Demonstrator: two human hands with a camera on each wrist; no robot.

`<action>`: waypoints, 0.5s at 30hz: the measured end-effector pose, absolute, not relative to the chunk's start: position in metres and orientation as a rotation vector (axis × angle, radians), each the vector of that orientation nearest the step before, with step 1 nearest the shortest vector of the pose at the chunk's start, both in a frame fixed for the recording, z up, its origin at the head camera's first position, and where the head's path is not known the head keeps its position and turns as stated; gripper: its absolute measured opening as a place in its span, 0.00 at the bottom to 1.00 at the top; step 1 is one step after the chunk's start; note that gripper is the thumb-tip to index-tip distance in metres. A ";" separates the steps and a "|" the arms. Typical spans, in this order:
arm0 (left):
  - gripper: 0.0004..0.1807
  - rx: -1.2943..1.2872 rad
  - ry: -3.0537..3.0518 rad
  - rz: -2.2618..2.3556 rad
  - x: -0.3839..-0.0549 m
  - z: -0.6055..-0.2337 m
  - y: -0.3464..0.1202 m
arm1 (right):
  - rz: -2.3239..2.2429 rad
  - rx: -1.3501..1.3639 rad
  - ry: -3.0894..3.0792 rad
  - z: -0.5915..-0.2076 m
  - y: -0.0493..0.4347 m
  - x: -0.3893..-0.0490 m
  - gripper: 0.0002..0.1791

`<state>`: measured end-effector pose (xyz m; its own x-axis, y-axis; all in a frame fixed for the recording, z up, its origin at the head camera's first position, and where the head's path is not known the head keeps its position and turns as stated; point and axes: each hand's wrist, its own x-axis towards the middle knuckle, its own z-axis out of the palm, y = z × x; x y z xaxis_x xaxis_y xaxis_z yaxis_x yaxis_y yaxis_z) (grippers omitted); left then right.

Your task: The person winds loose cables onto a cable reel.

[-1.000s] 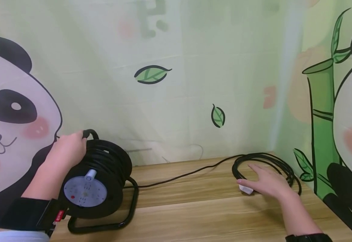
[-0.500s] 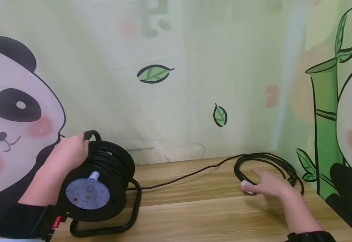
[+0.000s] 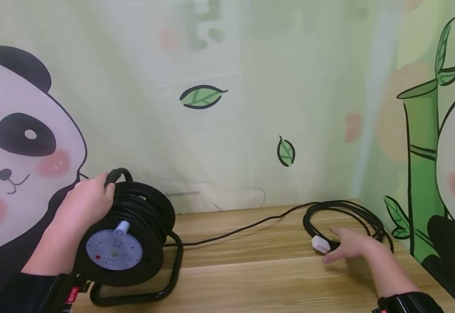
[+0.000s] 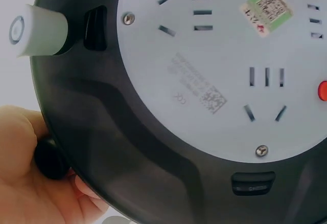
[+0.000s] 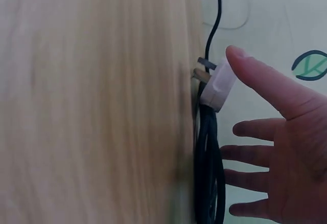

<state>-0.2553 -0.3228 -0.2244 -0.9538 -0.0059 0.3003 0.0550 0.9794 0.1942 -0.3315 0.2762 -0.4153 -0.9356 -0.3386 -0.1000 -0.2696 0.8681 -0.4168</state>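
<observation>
A black extension cable reel (image 3: 164,208) stands on the left, on a bent black tube frame (image 3: 172,271). My left hand (image 3: 88,201) grips its top handle (image 3: 112,175); in the left wrist view the handle's black end (image 4: 51,160) shows within the curled hand (image 4: 20,155). The reel's grey socket panel (image 3: 114,254) faces me, with a pale winding knob (image 3: 122,228) above. Far right lies a loose coil of black cable (image 3: 307,219) ending in a white plug (image 3: 321,244). Beside the plug hovers my right hand (image 3: 354,247), thumb and fingers spread, palm bare in the right wrist view.
A single run of cable (image 3: 235,233) crosses the wooden tabletop (image 3: 251,282) from reel to coil. Behind hangs a pale green curtain (image 3: 227,152) with printed leaves and pandas, and another side of it borders the table on the right.
My right thumb has come off the plug and moved nearer me, leaving the plug uncovered and slightly turned. The left hand keeps its grip; the whole head view has shifted slightly.
</observation>
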 end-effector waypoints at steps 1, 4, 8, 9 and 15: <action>0.29 -0.036 -2.816 -0.291 -0.256 -0.225 -0.322 | -0.598 -0.466 2.866 -0.416 0.277 -0.332 0.60; 0.29 -0.021 -2.811 -0.303 -0.256 -0.228 -0.322 | -0.565 -0.458 2.867 -0.420 0.278 -0.336 0.58; 0.28 0.001 -2.798 -0.313 -0.255 -0.230 -0.321 | -0.518 -0.417 2.877 -0.423 0.278 -0.342 0.54; 0.28 0.004 -2.792 -0.314 -0.255 -0.230 -0.321 | -0.509 -0.408 2.880 -0.424 0.277 -0.343 0.52; 0.29 0.006 -2.779 -0.305 -0.257 -0.231 -0.320 | -0.467 -0.415 2.891 -0.427 0.274 -0.349 0.37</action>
